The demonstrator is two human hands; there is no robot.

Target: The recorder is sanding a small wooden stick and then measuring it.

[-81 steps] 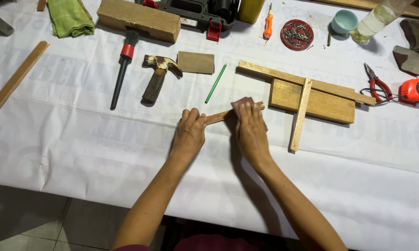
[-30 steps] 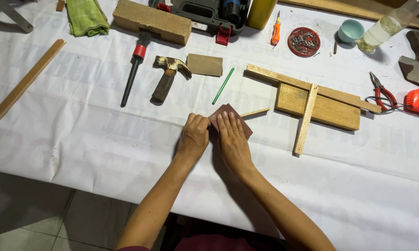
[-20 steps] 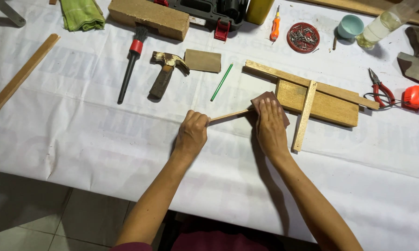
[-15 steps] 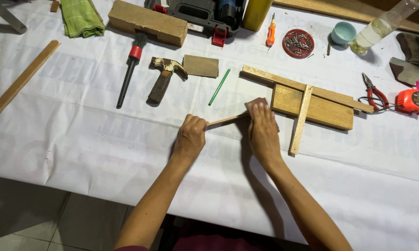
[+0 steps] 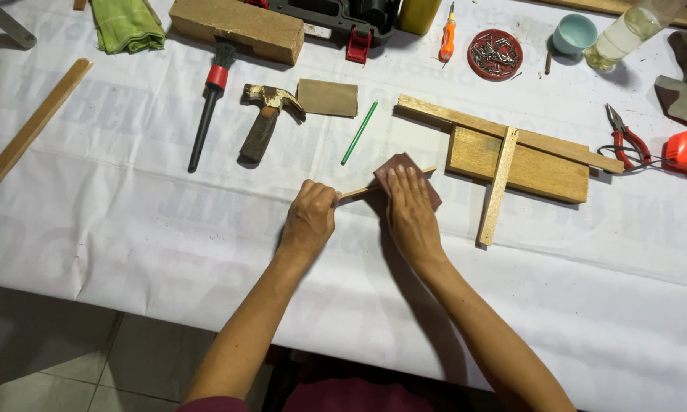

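Head view is showing two bare hands working near the middle of the frame on a white-covered desk (image 5: 130, 229). The left hand (image 5: 309, 220) is closing its fingers around one end of a thin wooden strip (image 5: 356, 192), pinning it low against the desk. The right hand (image 5: 410, 210) is lying flat, fingers together and stretched out, pressing a dark red-brown sheet of sandpaper (image 5: 407, 174) down over the strip, whose far tip is poking out just past the sheet toward the right.

To the right, a wooden frame of crossed slats (image 5: 522, 156) is lying just beside the strip's tip. In the upper middle a hammer (image 5: 263, 122), a black brush with a red collar (image 5: 207, 107), a green pencil (image 5: 358, 132) and a spare tan sanding sheet (image 5: 327, 98) are resting apart from the hands.

Sanding like this seems to go best with the left grip holding firm so the strip is not rolling, the right palm keeping even pressure, and strokes running along the strip's length rather than across it.
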